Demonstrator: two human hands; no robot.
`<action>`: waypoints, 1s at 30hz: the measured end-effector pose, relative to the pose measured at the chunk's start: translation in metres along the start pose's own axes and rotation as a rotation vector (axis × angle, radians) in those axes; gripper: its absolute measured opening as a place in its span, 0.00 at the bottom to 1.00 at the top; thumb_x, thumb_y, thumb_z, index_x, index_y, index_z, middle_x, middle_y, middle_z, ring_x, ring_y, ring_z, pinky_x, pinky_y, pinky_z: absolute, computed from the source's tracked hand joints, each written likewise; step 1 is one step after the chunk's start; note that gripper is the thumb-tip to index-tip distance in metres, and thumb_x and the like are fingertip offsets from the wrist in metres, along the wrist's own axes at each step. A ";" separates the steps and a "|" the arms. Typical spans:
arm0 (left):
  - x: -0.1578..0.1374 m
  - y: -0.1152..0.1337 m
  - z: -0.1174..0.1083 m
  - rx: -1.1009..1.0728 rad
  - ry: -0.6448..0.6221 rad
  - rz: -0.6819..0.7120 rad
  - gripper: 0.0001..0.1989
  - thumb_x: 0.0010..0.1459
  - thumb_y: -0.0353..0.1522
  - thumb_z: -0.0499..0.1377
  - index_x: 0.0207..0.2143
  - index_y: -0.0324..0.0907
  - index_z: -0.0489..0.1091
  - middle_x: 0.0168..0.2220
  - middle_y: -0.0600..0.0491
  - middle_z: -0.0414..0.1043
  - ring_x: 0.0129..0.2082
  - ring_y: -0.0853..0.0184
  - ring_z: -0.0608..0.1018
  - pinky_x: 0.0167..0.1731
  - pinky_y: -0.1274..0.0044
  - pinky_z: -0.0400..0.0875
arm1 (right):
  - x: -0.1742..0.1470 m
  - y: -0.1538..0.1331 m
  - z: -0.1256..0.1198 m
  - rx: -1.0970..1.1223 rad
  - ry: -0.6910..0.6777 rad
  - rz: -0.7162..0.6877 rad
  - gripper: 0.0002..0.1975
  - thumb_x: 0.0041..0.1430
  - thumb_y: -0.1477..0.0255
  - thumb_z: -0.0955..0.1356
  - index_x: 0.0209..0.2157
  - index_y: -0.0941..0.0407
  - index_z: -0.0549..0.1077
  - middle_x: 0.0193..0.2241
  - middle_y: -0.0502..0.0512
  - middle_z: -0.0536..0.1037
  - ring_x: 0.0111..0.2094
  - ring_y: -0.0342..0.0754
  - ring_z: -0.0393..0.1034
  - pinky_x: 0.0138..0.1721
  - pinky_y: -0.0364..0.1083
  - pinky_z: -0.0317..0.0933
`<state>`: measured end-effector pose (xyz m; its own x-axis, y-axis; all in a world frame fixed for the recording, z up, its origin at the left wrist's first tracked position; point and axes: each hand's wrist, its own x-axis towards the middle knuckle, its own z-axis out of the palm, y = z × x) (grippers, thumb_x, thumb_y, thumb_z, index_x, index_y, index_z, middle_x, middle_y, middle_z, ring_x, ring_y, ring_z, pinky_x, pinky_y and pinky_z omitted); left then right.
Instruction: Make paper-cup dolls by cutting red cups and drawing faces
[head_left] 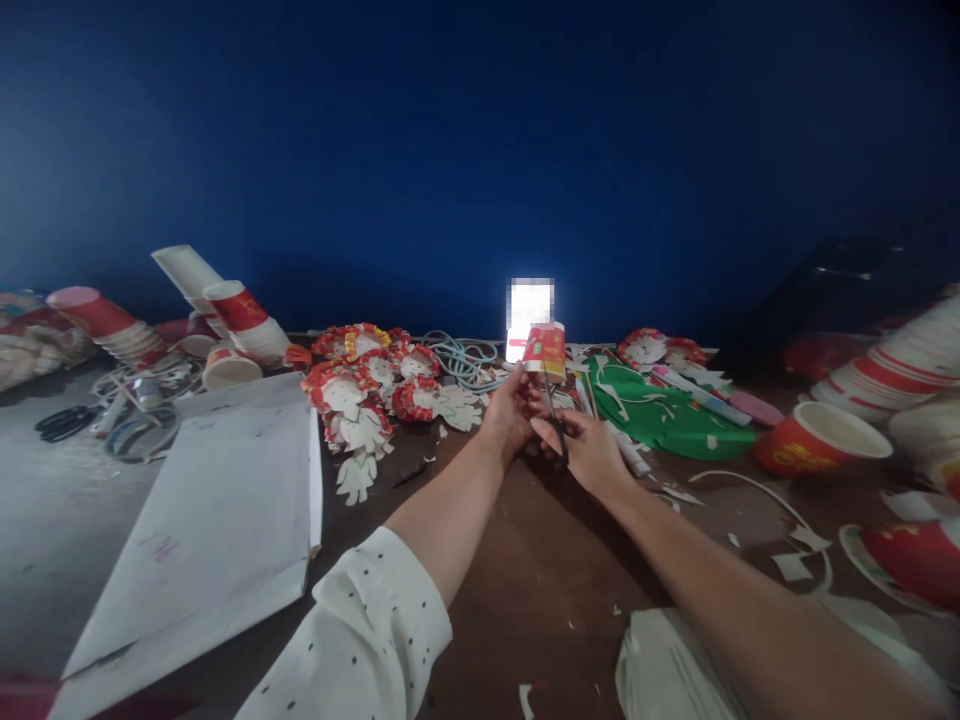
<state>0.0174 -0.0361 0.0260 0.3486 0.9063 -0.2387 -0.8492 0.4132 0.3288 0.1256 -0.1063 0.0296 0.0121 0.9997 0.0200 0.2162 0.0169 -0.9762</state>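
Note:
My left hand (512, 412) is closed around the lower left side of a red and yellow paper cup (546, 352), held up in front of a bright screen. In my right hand (589, 450) is a pair of dark scissors (555, 415), with the blades pointing up at the cup's edge. Both hands are close together over the brown table. Several paper dolls (367, 375) with red frilled edges and white cut-out hands lie left of my hands. Beside my right hand is a green sheet (667, 410) strewn with white scraps.
A white board (217, 530) lies to the left, with stacked paper cups (247, 320) behind it and black scissors (67, 423) further left. At right are a red cup (821, 440) and a tilted cup stack (892, 365). White paper sheets (667, 670) lie at the front. A lit screen (517, 340) stands by the blue wall.

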 end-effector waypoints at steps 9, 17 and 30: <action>-0.007 0.004 0.004 -0.051 0.039 -0.060 0.08 0.54 0.30 0.62 0.27 0.34 0.66 0.22 0.56 0.64 0.15 0.82 0.64 0.12 0.89 0.54 | 0.000 0.001 0.002 -0.067 -0.005 -0.062 0.20 0.46 0.54 0.71 0.34 0.56 0.76 0.20 0.52 0.74 0.22 0.47 0.67 0.23 0.45 0.60; -0.007 -0.004 0.004 -0.003 0.032 -0.033 0.09 0.52 0.30 0.63 0.27 0.34 0.66 0.19 0.57 0.62 0.15 0.81 0.63 0.14 0.87 0.56 | 0.002 0.009 0.000 -0.125 0.041 -0.105 0.20 0.48 0.55 0.71 0.37 0.56 0.77 0.20 0.51 0.74 0.22 0.47 0.67 0.22 0.45 0.59; -0.001 -0.010 -0.004 0.135 0.000 0.042 0.10 0.51 0.33 0.64 0.25 0.34 0.68 0.19 0.55 0.65 0.16 0.78 0.65 0.17 0.83 0.58 | 0.005 0.012 -0.002 -0.123 0.055 -0.112 0.21 0.49 0.55 0.70 0.38 0.57 0.76 0.20 0.51 0.74 0.21 0.46 0.66 0.22 0.44 0.58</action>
<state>0.0243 -0.0413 0.0196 0.3137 0.9232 -0.2218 -0.8020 0.3827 0.4586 0.1306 -0.1013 0.0181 0.0340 0.9892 0.1427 0.3368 0.1231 -0.9335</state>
